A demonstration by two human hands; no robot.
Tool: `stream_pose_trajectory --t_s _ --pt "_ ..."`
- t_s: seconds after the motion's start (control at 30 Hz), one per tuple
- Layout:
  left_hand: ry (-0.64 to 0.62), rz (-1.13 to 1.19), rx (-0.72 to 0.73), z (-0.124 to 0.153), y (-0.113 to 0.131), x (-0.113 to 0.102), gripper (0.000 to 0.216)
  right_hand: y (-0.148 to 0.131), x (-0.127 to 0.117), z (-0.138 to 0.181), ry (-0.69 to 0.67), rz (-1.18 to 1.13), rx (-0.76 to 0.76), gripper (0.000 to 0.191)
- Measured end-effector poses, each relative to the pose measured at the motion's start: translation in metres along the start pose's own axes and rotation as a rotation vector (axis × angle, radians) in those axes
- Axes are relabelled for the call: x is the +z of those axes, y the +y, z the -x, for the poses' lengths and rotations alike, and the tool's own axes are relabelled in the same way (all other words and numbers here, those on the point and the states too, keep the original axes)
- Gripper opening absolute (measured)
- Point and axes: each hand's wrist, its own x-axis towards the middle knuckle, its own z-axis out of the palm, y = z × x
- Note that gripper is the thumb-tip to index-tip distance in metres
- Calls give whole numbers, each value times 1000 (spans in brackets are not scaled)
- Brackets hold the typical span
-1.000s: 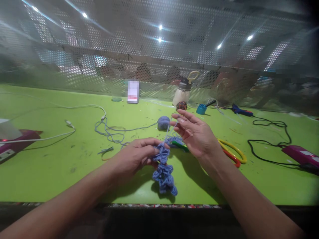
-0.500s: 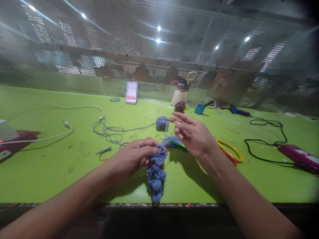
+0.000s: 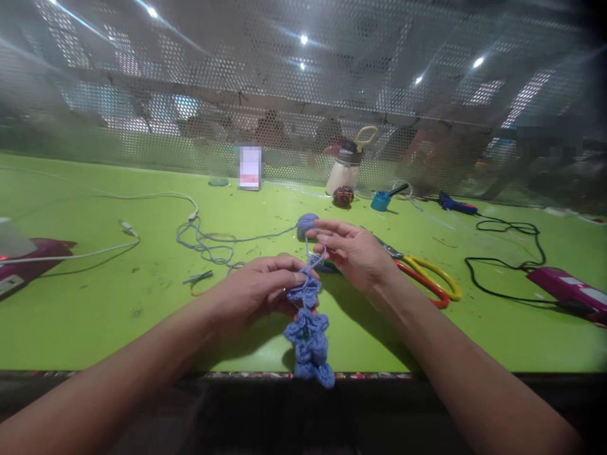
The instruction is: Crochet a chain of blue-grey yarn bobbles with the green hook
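A blue crocheted strip (image 3: 307,328) with ruffled, petal-like edges hangs over the table's near edge. My left hand (image 3: 263,284) pinches its upper end between thumb and fingers. From there a strand of blue yarn (image 3: 308,249) runs up in a loop to my right hand (image 3: 358,253), whose thumb and fingers are closed on it. Just behind the right fingertips sits a ball of blue yarn (image 3: 306,225), partly covered. A green-handled tool (image 3: 332,268) lies under the right hand, mostly hidden; its tip cannot be made out.
Scissors (image 3: 434,284) with yellow and red handles lie right of my right arm. Loose yarn (image 3: 208,253) trails on the left. Farther back stand a bottle (image 3: 345,167), a dark multicoloured yarn ball (image 3: 343,196), a blue pot (image 3: 380,201) and a glue gun (image 3: 456,204). Purple power strips (image 3: 566,287) flank both sides.
My right hand has come lower and slightly left, its spread fingers drawing together on the yarn. The crocheted strip's lower end has swung right. The view has tilted down slightly.
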Motion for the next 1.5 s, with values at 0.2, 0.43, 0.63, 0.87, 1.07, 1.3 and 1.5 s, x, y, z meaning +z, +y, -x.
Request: stream_pose_trajectory --t_s 0.2,0.43,0.63,0.87,1.07,1.3,1.5 --pt "135 17 42 -3 3 1 7 4 0 -1 36 397 -60 7" --pt "368 102 142 -8 7 -5 3 -7 -1 12 -44 537 -184 28" --pt "497 159 232 -10 13 -14 8 -11 7 28 -389 441 48 33" --pt "587 237 251 -9 19 -22 17 0 9 26 -432 265 147 36" --pt "598 295 242 -7 26 -24 16 7 11 24 -404 102 131 21" --pt "441 269 110 4 30 -21 41 9 10 21 -368 -62 243 21" --pt "399 1 116 1 23 -23 67 7 14 22 -367 -120 283 24"
